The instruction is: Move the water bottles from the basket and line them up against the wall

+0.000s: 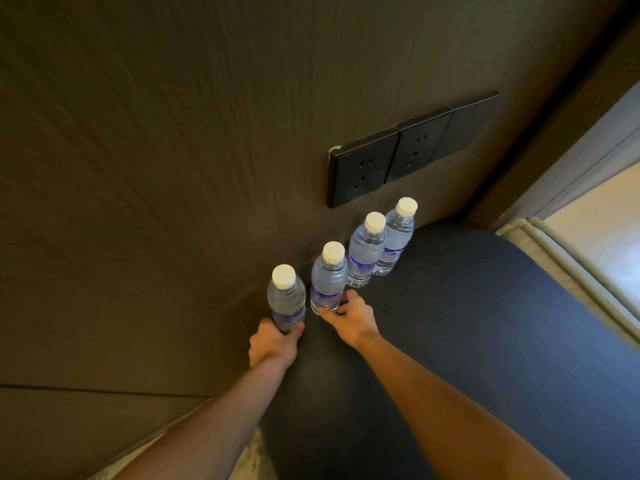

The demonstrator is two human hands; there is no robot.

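Note:
Several clear water bottles with white caps and blue labels stand upright in a row along the brown wall [156,202], on a dark round tabletop [485,323]. My left hand [273,344] grips the base of the leftmost bottle [286,299]. My right hand [353,317] has its fingers around the bottom of the second bottle [328,275]. Two more bottles [366,251] [398,233] stand free further right. No basket is in view.
A black strip of wall sockets [398,157] sits on the wall just above the bottles. A light curtain and window [588,237] lie at the right. The tabletop's left edge drops off below my left forearm.

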